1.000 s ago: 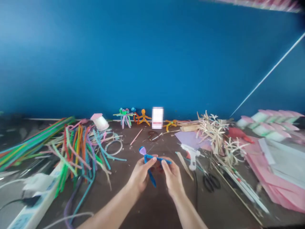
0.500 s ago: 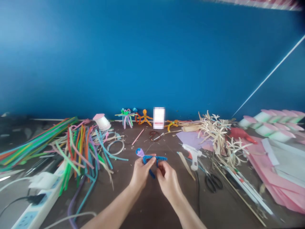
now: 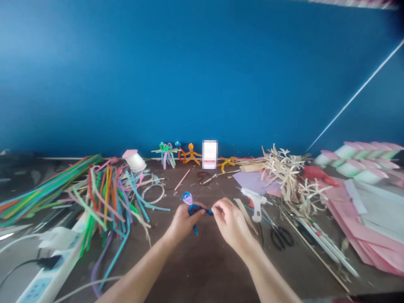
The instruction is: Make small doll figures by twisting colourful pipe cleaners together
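In the left hand (image 3: 182, 222), gripping a blue figure (image 3: 195, 208) by its body between thumb and fingers; in the right hand (image 3: 231, 219), pinching the outer part of a blue limb with fingertips drawn close together. Held above the middle of the table (image 3: 202, 269), between the back edge along the blue wall (image 3: 189, 84) and the near edge. Looks soft and fuzzy, like bent pipe cleaner, deep blue along body and limbs. Carries at the upper left a rounded head, coiled in blue and wrapped below in pale lilac. Stretches sideways toward the right fingertips in a thin, slightly sagging line, partly covered by the left hand. Drops another limb below the left hand, free at the tip and pointing down. Blurs too much at the right fingertips to make out the very end. Hangs well apart from the orange figure (image 3: 191, 155) at the table's back edge and from the white glue gun (image 3: 256, 204) toward the right edge.
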`<act>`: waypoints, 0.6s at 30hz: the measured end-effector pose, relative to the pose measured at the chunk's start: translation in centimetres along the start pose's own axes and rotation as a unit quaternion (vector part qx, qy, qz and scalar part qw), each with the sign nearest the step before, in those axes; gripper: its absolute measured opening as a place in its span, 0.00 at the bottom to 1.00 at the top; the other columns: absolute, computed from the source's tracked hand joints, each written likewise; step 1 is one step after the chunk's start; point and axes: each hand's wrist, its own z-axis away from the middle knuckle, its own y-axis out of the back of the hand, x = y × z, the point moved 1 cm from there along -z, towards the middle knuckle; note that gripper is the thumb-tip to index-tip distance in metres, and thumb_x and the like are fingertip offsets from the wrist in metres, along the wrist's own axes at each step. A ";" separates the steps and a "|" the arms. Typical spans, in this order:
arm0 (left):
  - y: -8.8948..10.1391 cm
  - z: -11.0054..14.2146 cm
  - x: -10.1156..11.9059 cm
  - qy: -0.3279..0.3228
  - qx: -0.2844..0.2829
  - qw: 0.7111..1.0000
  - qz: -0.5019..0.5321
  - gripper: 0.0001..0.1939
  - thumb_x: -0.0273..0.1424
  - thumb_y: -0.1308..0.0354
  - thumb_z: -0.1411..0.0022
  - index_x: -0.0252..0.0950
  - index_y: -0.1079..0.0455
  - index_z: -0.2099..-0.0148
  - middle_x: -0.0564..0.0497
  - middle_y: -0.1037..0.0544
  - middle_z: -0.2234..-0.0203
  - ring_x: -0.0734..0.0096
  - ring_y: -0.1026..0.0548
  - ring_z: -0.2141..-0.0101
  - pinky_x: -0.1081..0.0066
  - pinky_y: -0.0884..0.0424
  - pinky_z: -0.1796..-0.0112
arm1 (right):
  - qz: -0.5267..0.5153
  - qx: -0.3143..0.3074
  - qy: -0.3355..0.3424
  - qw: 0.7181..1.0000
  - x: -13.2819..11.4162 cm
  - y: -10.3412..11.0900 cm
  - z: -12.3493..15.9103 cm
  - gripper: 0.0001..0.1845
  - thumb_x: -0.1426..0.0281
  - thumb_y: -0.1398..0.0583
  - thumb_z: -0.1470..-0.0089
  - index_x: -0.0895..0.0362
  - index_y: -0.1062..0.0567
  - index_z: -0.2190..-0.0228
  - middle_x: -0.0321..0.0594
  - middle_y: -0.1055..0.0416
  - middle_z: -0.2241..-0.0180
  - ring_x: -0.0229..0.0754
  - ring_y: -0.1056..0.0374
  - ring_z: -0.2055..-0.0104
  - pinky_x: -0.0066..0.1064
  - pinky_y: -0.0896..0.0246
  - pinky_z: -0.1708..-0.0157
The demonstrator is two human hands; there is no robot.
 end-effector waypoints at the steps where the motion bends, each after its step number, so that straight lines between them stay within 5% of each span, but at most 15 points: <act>1: 0.2 0.1 0.1 0.002 -0.022 1.000 0.015 0.08 0.33 0.41 0.51 0.34 0.26 0.68 0.52 0.26 0.79 0.72 0.30 0.75 0.74 0.36 0.71 | -0.038 -0.005 -0.020 0.999 0.2 0.2 -0.4 0.07 0.71 0.48 0.48 0.57 0.31 0.75 0.39 0.32 0.74 0.38 0.36 0.72 0.26 0.45 0.71; 4: 0.5 0.4 0.5 0.024 -0.069 0.994 0.085 0.08 0.32 0.39 0.52 0.33 0.26 0.69 0.53 0.26 0.80 0.75 0.31 0.76 0.76 0.37 0.71 | -0.197 -0.066 -0.114 0.971 0.9 0.0 -1.2 0.06 0.68 0.43 0.53 0.57 0.30 0.78 0.32 0.36 0.82 0.34 0.41 0.80 0.24 0.48 0.79; 7: 0.2 0.8 0.6 0.063 -0.072 0.974 0.205 0.09 0.33 0.36 0.55 0.33 0.26 0.70 0.53 0.27 0.81 0.75 0.31 0.76 0.76 0.36 0.71 | -0.406 -0.134 -0.212 0.879 1.5 -1.4 -1.3 0.10 0.64 0.41 0.57 0.57 0.33 0.80 0.27 0.43 0.87 0.30 0.49 0.86 0.23 0.55 0.86; 9: -0.3 1.0 0.5 0.085 -0.055 0.952 0.289 0.11 0.33 0.34 0.58 0.32 0.27 0.71 0.53 0.27 0.83 0.76 0.30 0.78 0.76 0.35 0.71 | -0.499 -0.135 -0.256 0.817 1.5 -2.6 -1.0 0.12 0.62 0.39 0.59 0.57 0.35 0.80 0.27 0.42 0.87 0.30 0.49 0.87 0.22 0.57 0.87; 11: -0.8 1.1 0.3 0.100 -0.014 0.934 0.343 0.11 0.32 0.33 0.60 0.32 0.27 0.72 0.54 0.27 0.83 0.77 0.31 0.78 0.77 0.35 0.72 | -0.538 -0.113 -0.286 0.785 1.4 -3.7 -0.4 0.15 0.59 0.39 0.60 0.56 0.36 0.80 0.27 0.40 0.86 0.29 0.49 0.87 0.22 0.58 0.88; 15: -1.4 1.2 -0.5 0.109 0.075 0.926 0.354 0.12 0.32 0.33 0.60 0.32 0.27 0.71 0.54 0.27 0.83 0.76 0.30 0.77 0.76 0.34 0.71 | -0.519 -0.063 -0.289 0.802 0.8 -5.3 0.8 0.15 0.59 0.43 0.55 0.57 0.35 0.80 0.28 0.42 0.85 0.29 0.52 0.87 0.22 0.60 0.88; 18: -1.5 1.1 -0.9 0.102 0.082 0.938 0.322 0.14 0.34 0.35 0.57 0.31 0.27 0.68 0.53 0.27 0.82 0.73 0.29 0.79 0.73 0.33 0.74 | -0.468 -0.060 -0.281 0.836 0.3 -5.9 1.4 0.15 0.59 0.47 0.52 0.57 0.35 0.80 0.28 0.46 0.86 0.30 0.54 0.86 0.23 0.61 0.87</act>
